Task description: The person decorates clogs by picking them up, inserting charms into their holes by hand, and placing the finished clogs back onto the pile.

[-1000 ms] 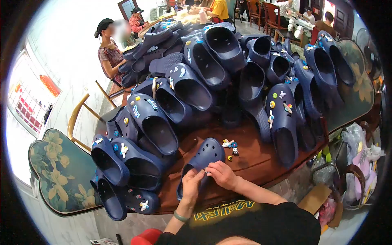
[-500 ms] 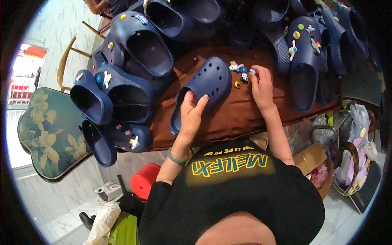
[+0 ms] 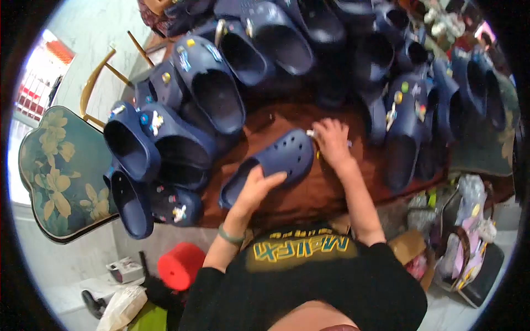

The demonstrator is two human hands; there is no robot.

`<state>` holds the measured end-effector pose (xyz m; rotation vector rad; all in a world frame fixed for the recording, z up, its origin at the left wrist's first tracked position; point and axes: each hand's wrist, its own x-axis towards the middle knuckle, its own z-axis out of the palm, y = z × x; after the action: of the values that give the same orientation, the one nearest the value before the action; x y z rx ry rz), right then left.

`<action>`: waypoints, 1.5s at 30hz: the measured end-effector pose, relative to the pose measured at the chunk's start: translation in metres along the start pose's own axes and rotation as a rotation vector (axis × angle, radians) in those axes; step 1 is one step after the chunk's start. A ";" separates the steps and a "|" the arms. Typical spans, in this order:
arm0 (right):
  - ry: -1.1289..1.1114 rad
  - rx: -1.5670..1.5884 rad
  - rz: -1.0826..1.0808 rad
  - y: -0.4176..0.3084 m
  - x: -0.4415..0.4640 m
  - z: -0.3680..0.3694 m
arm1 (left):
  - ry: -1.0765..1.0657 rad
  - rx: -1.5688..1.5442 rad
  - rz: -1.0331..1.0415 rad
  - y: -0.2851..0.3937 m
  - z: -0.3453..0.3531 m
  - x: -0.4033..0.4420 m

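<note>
Now right hand over charms, previously beside them.

Floral chair back sits at 9 o'clock in view, wooden chair at 10; red stool, green bag at 7; cardboard box at 4.

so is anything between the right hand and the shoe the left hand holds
Only a white charm and a yellow charm, both small and beside the toe, show in the gap between the right hand and the shoe; nothing bigger visibly blocks it.
</note>
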<state>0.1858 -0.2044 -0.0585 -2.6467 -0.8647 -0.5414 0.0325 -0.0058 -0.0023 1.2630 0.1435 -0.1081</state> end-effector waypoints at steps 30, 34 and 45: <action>0.079 0.437 -0.337 -0.087 0.019 -0.026 | 0.058 -0.228 -0.009 -0.005 -0.006 0.004; 0.109 0.517 -0.279 -0.085 0.017 -0.017 | 0.065 -0.229 0.023 -0.006 -0.003 0.006; 0.037 0.226 -0.360 -0.089 -0.001 -0.044 | 0.075 -0.153 0.031 -0.014 -0.010 0.007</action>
<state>0.1188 -0.1535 -0.0057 -2.2829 -1.3187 -0.5377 0.0370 -0.0001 -0.0197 1.1170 0.1931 -0.0222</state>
